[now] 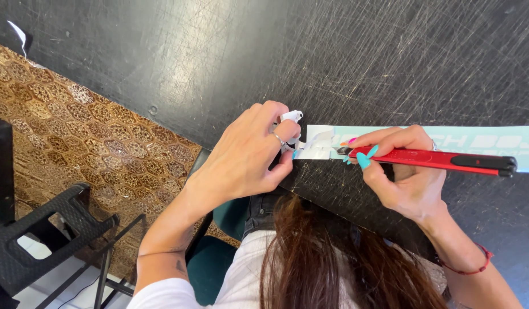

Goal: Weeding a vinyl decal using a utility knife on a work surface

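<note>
**Carefully trimming a sticker strip on the desk**

Right now the right hand [410, 183] is clenched around a red utility knife [430, 159], its tip at the pale blue vinyl sticker strip [476, 143], which lies flat on the scratched black desk [333, 57] and runs off toward 3 o'clock. At 9 o'clock from the blade, the left hand [247, 154] pinches a curl of white backing paper [310, 146] lifted off the strip's end. To do this well, I would judge: keep the blade shallow, hold the peeled piece taut, and keep the left fingertips clear of the edge. No containers show; a black chair [41, 229] stands at 8 o'clock over patterned flooring [93, 143].
</note>
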